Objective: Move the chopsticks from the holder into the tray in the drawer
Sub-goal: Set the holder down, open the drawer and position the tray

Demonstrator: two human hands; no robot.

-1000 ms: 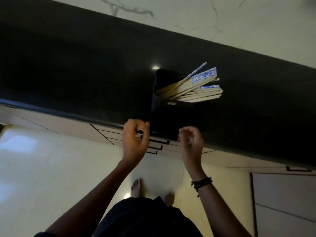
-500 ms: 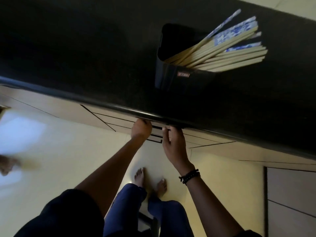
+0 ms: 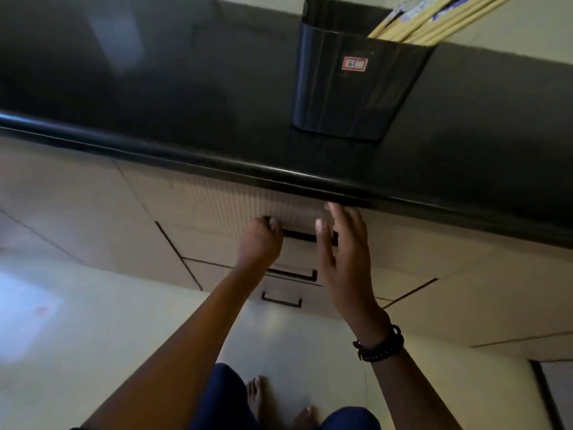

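A black holder with a small red-edged label stands on the dark countertop near its front edge. Several pale wooden chopsticks lean out of it to the upper right, their ends cut off by the frame. Below the counter edge, my left hand grips the left end of the top drawer's black handle. My right hand is flat with straight fingers against the drawer front at the handle's right end. The drawer looks closed; no tray shows.
Two more drawers with black handles sit below the top one. Beige cabinet fronts run left and right under the rounded black counter edge. My bare feet stand on the pale tiled floor.
The view has dropped closer to the counter and drawers. Both hands stay at the top drawer's handle; my left now grips its left end and my right hand's fingers have spread flat.
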